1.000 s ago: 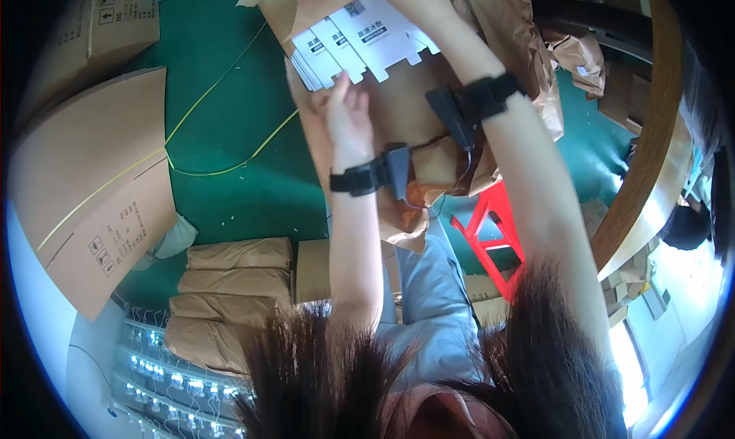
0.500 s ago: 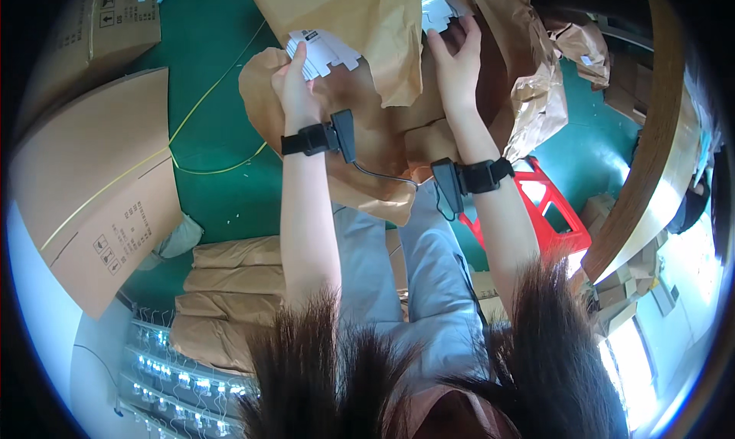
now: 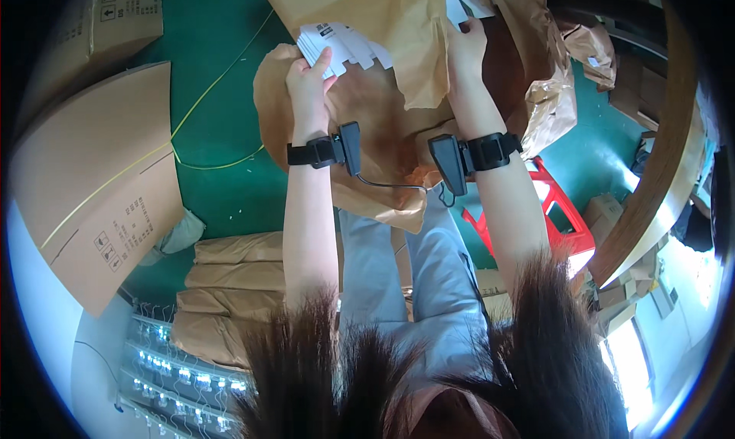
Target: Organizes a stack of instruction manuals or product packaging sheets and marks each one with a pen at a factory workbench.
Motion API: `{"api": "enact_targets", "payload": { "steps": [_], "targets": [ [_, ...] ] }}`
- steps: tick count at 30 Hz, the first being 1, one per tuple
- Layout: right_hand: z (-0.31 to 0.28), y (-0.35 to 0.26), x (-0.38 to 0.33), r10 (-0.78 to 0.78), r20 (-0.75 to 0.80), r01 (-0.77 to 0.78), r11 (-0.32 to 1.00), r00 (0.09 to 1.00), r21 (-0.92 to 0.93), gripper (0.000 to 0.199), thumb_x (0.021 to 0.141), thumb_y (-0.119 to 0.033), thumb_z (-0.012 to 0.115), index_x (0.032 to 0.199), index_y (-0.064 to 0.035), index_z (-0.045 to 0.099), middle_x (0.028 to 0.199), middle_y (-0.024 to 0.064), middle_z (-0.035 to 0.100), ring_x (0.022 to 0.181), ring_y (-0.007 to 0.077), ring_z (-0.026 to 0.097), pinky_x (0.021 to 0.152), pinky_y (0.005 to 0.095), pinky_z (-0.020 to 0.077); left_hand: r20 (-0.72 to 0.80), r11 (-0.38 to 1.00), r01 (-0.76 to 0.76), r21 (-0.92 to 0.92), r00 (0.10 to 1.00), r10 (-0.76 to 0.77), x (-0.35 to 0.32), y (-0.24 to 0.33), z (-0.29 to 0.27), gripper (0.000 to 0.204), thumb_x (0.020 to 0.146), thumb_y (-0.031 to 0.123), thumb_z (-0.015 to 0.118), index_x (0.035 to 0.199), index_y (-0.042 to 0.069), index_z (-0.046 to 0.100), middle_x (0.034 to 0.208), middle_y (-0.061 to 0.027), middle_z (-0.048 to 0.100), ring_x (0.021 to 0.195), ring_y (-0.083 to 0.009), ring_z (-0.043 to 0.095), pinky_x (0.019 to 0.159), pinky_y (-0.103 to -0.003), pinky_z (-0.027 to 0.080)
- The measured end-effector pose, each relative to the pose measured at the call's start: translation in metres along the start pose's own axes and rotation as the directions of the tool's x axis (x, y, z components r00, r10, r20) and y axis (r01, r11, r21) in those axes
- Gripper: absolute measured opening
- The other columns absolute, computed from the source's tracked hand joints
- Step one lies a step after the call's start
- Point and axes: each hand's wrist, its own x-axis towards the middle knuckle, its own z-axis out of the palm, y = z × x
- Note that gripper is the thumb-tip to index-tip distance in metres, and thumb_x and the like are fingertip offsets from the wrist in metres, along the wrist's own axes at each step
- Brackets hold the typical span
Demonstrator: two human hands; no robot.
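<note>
My left hand (image 3: 309, 87) is closed on a fanned stack of white flat cartons (image 3: 341, 44) with notched edges, thumb on top. My right hand (image 3: 467, 50) is closed at the edge of more white flat cartons (image 3: 455, 10), partly hidden behind a torn flap of brown wrapping paper (image 3: 421, 71). The crumpled paper lies spread open under and around both hands, and one sheet of it comes between them. Black straps with small boxes sit on both wrists, joined by a thin cable.
A large cardboard box (image 3: 115, 186) stands at the left on the green floor (image 3: 210, 202), crossed by a yellow strap. Brown paper bundles (image 3: 230, 309) lie lower left, near shelves of lit bulbs (image 3: 184, 378). A red stool (image 3: 563, 209) and a curved wooden edge (image 3: 651, 179) are at right.
My left hand and its stack have shifted slightly right, and the cartons are fanned wider. My right hand has turned, its fingers now curled closer around the white cartons.
</note>
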Motion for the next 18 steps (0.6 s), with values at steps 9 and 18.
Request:
{"api": "enact_targets", "payload": {
  "steps": [9, 18],
  "targets": [
    [0.024, 0.049, -0.014, -0.348, -0.244, 0.3, 0.93, 0.905, -0.214, 0.037, 0.071, -0.012, 0.067, 0.097, 0.0041, 0.045, 0.086, 0.0133, 0.053, 0.082, 0.0223, 0.05, 0.078, 0.0328, 0.04, 0.123, 0.977, 0.033, -0.21, 0.992, -0.007, -0.002, 0.016, 0.004, 0.031, 0.08, 0.025, 0.06, 0.099, 0.001, 0.054, 0.093, -0.0045, 0.057, 0.082, -0.0132, 0.053, 0.075, -0.029, 0.043],
    [0.017, 0.05, -0.019, -0.377, -0.269, 0.353, 0.926, 0.886, -0.135, 0.036, 0.073, -0.009, 0.062, 0.104, -0.0023, 0.046, 0.101, 0.0082, 0.046, 0.089, 0.0164, 0.047, 0.076, 0.0264, 0.0405, 0.068, 1.0, -0.001, -0.017, 0.998, 0.002, 0.006, 0.007, 0.006, 0.033, 0.079, 0.029, 0.06, 0.1, 0.004, 0.054, 0.09, -0.0037, 0.058, 0.082, -0.0121, 0.054, 0.073, -0.029, 0.044]
  ]
}}
